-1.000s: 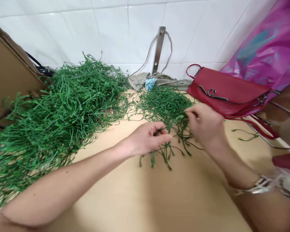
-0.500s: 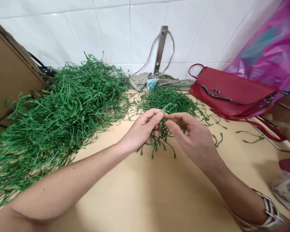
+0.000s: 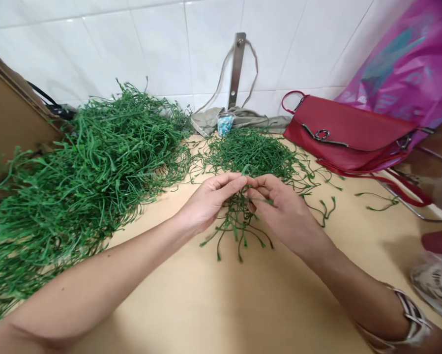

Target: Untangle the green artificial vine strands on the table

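Note:
My left hand [image 3: 211, 201] and my right hand [image 3: 281, 211] meet at the fingertips above the table. Between them hangs a loose tangle of green plastic vine strands [image 3: 237, 226], pinched in both hands, with its leafy tips dangling toward the wood. Just beyond my fingers lies a smaller heap of the same vine [image 3: 250, 153]. A much larger heap [image 3: 84, 162] fills the left side, near my left forearm. A metal-trimmed strap [image 3: 403, 319] circles my right wrist.
The pale wooden table [image 3: 265, 300] meets a white tiled wall [image 3: 162, 49], with a metal bracket [image 3: 237, 64], grey cloth [image 3: 206, 121] and a small cup of blue items [image 3: 225, 124] at the back. A red handbag [image 3: 346, 132] and pink plastic bag [image 3: 397, 64] stand right; a cardboard panel [image 3: 10, 108] stands left.
My hands have drawn together from well apart, and my fingertips now nearly meet over the tangle. More loose strands lie spread out to the right of it.

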